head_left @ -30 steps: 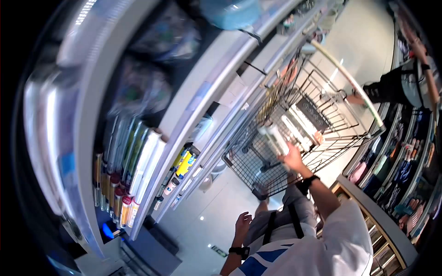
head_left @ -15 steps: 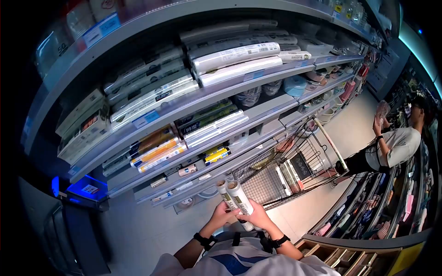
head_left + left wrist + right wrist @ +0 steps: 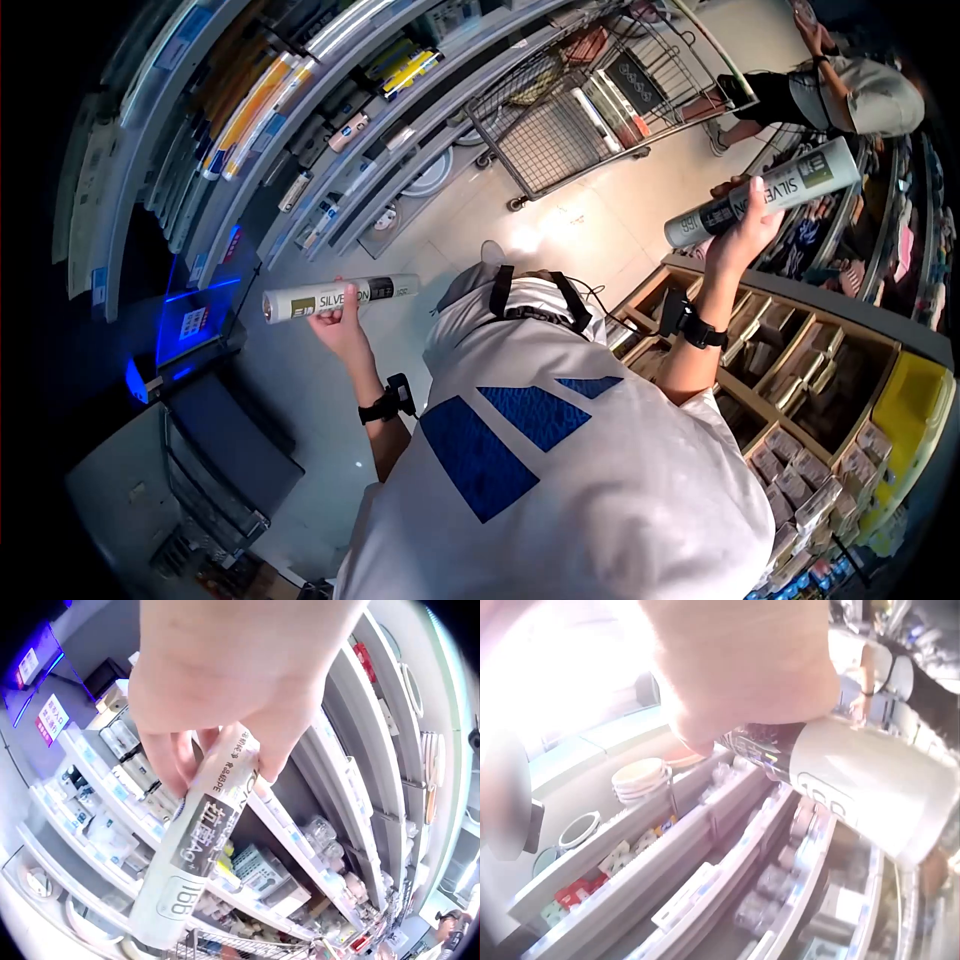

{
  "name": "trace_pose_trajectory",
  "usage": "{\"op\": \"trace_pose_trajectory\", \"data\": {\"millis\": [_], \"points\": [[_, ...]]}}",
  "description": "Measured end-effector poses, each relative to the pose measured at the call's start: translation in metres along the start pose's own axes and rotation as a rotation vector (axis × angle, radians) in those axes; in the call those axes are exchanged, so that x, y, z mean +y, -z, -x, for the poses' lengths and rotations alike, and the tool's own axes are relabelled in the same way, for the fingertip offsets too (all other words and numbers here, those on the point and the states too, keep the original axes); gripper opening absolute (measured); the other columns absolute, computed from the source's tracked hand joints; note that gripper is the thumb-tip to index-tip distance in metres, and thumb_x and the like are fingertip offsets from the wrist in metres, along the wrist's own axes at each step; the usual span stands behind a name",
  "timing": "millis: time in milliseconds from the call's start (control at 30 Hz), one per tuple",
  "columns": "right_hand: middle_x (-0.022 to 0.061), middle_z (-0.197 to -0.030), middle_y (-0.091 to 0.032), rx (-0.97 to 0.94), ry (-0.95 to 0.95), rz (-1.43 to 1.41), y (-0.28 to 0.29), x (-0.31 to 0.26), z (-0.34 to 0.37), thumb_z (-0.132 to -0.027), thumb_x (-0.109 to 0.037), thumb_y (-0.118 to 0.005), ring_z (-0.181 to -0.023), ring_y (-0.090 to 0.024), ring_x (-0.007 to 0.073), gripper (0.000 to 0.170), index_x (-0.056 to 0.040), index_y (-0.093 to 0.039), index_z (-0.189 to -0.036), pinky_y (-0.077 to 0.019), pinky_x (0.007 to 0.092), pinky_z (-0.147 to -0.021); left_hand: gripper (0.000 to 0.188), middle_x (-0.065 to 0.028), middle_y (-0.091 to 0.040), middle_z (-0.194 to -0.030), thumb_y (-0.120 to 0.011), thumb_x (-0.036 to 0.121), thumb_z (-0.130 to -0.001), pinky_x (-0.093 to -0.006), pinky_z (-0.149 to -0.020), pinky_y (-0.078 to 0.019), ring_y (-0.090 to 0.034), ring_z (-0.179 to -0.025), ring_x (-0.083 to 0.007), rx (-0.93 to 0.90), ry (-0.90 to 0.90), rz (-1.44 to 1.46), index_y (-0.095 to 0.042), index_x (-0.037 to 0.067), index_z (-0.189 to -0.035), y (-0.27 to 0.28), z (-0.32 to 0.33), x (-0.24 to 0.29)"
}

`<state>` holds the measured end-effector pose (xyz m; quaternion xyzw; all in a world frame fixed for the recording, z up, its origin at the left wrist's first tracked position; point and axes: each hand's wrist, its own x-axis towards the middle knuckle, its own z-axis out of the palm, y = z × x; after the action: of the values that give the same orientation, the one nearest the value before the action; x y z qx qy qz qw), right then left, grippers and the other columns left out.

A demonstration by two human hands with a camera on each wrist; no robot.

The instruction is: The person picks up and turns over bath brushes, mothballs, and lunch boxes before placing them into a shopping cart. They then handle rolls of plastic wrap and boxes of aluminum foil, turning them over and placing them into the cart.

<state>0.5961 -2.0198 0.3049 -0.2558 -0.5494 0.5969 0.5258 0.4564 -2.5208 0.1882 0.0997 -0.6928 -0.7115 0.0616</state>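
Observation:
In the head view my left hand (image 3: 343,330) grips a white packaged roll (image 3: 298,303) lettered SILVER ION, held nearly level at the left, thumb across its front. My right hand (image 3: 748,235) holds a matching roll (image 3: 830,168) up at the right, tilted with its outer end higher. The left wrist view shows the roll (image 3: 169,889) with dark and pale label bands and the number 166, fingers on one side and thumb on the other. In the right wrist view the other roll (image 3: 866,780) extends out from under my hand, whose fingertips are mostly hidden.
A wire shopping cart (image 3: 540,140) stands ahead with boxes (image 3: 612,108) in it. Shelves of packaged rolls (image 3: 250,115) run along the left. Another person (image 3: 850,100) stands beyond the cart. A wooden divided display (image 3: 790,330) sits close by my right arm.
A second ago my right hand was at the cart with rolls; half a second ago both hands held two rolls together before me. The hands have since moved apart, one roll in each.

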Motion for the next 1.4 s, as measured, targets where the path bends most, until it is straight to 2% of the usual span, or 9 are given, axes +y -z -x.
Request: {"op": "trace_pose_trajectory", "data": {"millis": [233,467,700,767,933,1200,1333,1367,1400], "points": [[0.0124,-0.092,-0.064,0.286,0.043,0.028,0.095,-0.021,0.060,-0.098,-0.025,-0.068,-0.072,-0.065,0.0211,0.032,-0.0046,-0.048,-0.113,-0.0578,0.0337,-0.066,0.065,-0.0209,-0.065,-0.131,-0.082,0.003,-0.086,-0.0320,-0.099,-0.0521,-0.065,-0.110,-0.0183,-0.105,0.035,-0.128,-0.042,-0.001,-0.138,0.013,0.044,-0.024],[0.0109,-0.095,-0.065,0.208,-0.031,-0.040,0.095,-0.010,0.089,-0.098,-0.021,-0.067,-0.075,-0.064,0.0173,0.036,-0.0010,-0.051,-0.124,-0.0575,0.0317,-0.066,0.088,-0.0199,-0.063,-0.134,-0.082,0.000,-0.086,-0.0326,-0.094,-0.0560,-0.065,-0.112,-0.0203,-0.200,0.047,-0.167,-0.030,0.003,-0.157,0.007,0.087,-0.005],[0.0112,-0.087,-0.065,0.108,-0.053,-0.033,0.070,-0.032,0.105,-0.099,-0.021,-0.067,-0.066,-0.065,0.0198,0.030,-0.0035,-0.051,-0.117,-0.0558,0.0306,-0.061,0.088,-0.0205,-0.062,-0.135,-0.081,-0.002,-0.085,-0.0344,-0.096,-0.0563,-0.066,-0.112,-0.0225,-0.151,0.056,-0.229,-0.030,0.001,-0.157,0.043,0.091,0.003],[0.0095,-0.086,-0.064,0.082,-0.030,-0.106,0.029,-0.028,0.101,-0.100,-0.020,-0.067,-0.066,-0.065,0.0185,0.025,-0.0046,-0.052,-0.112,-0.0543,0.0291,-0.060,0.087,-0.0200,-0.062,-0.134,-0.082,0.000,-0.085,-0.0345,-0.095,-0.0557,-0.066,-0.113,-0.0235,-0.124,0.006,-0.174,-0.031,-0.001,-0.156,0.045,0.068,0.013],[-0.0023,-0.083,-0.058,-0.210,-0.094,0.462,-0.023,0.001,0.125,-0.089,-0.015,-0.082,-0.070,-0.052,0.0059,0.026,-0.0040,-0.060,-0.099,-0.0439,0.0226,-0.062,0.086,-0.0156,-0.072,-0.122,-0.085,0.014,-0.083,-0.0375,-0.093,-0.0557,-0.072,-0.106,-0.0242,-0.328,-0.133,-0.377,-0.037,0.005,-0.155,0.097,0.040,-0.004],[0.0045,-0.099,-0.067,-0.543,0.017,0.171,-0.249,-0.010,0.203,-0.088,-0.010,-0.080,-0.086,-0.060,0.0114,0.037,0.0021,-0.063,-0.119,-0.0490,0.0268,-0.079,0.083,-0.0228,-0.071,-0.119,-0.083,0.029,-0.084,-0.0475,-0.090,-0.0566,-0.069,-0.110,-0.0428,-0.390,-0.222,-0.699,-0.039,0.015,-0.154,0.186,-0.036,0.032],[0.0112,-0.113,-0.070,-0.510,0.138,-0.097,-0.338,-0.039,0.232,-0.097,-0.028,-0.069,-0.104,-0.063,0.0165,0.038,0.0023,-0.065,-0.120,-0.0457,0.0318,-0.098,0.085,-0.0121,-0.073,-0.123,-0.083,0.018,-0.084,-0.0389,-0.091,-0.0565,-0.074,-0.104,-0.0266,-0.424,-0.290,-0.651,-0.036,0.011,-0.155,0.222,-0.075,0.019],[0.0111,-0.110,-0.070,-0.493,0.130,-0.111,-0.347,-0.040,0.233,-0.099,-0.032,-0.066,-0.104,-0.063,0.0164,0.041,0.0021,-0.065,-0.121,-0.0439,0.0335,-0.101,0.084,-0.0180,-0.072,-0.121,-0.083,0.023,-0.084,-0.0434,-0.091,-0.0565,-0.072,-0.106,-0.0346,-0.412,-0.229,-0.638,-0.038,0.014,-0.154,0.228,-0.082,0.020],[0.0101,-0.106,-0.069,-0.446,0.006,-0.205,-0.361,-0.047,0.240,-0.100,-0.036,-0.062,-0.099,-0.065,0.0168,0.042,0.0011,-0.064,-0.120,-0.0522,0.0315,-0.088,0.083,-0.0239,-0.071,-0.118,-0.083,0.028,-0.084,-0.0479,-0.090,-0.0564,-0.070,-0.109,-0.0426,-0.401,-0.169,-0.628,-0.040,0.016,-0.153,0.232,-0.090,0.020]]}}
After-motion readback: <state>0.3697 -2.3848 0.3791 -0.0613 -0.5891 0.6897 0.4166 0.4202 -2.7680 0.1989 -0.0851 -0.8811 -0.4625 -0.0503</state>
